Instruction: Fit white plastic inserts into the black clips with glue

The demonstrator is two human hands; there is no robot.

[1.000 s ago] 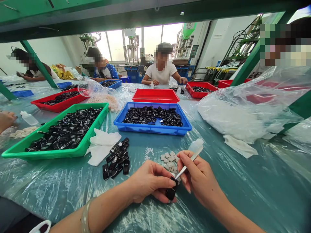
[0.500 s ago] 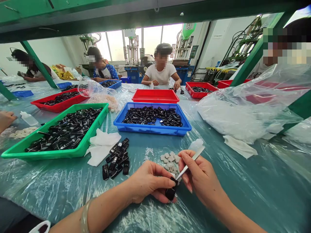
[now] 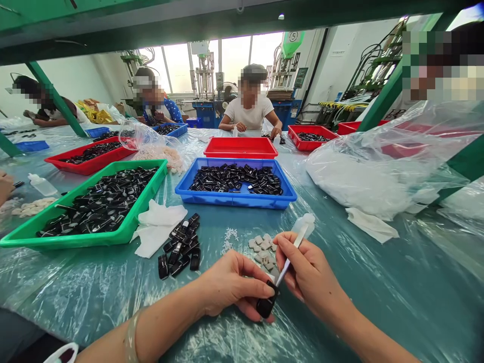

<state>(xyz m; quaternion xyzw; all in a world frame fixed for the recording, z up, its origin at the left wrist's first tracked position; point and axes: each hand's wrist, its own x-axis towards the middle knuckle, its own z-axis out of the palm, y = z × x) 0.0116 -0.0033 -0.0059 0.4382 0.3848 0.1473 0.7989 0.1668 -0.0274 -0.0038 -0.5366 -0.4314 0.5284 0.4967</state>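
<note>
Between thumb and fingers, my left hand [image 3: 236, 285] pinches a small black plastic part [image 3: 266, 301], tilted above the table. My right hand [image 3: 308, 267] grips white tweezers [image 3: 293, 254] like a pen, their tip touching the black part's upper edge. What the tip holds, if anything, is too small to tell. Just beyond my hands lie a group of small grey-beige pads [image 3: 261, 245] and a scatter of tiny white pieces [image 3: 229, 239]. A loose pile of black parts [image 3: 180, 247] rests left of them. Behind my right fingers lies a translucent bottle [image 3: 305, 222], partly hidden.
A green tray [image 3: 151, 214] and a blue tray [image 3: 234, 200] hold many black parts. White cloth [image 3: 157, 224] lies between them. Behind stands a red tray [image 3: 241, 151]. A large plastic bag [image 3: 359, 176] bulges at right. Several people work around the table; a green beam [image 3: 227, 30] spans overhead.
The tweezers stand slightly steeper, their tip still at the black part's edge. My left hand has tilted the part a little. The whole view has shifted slightly.
</note>
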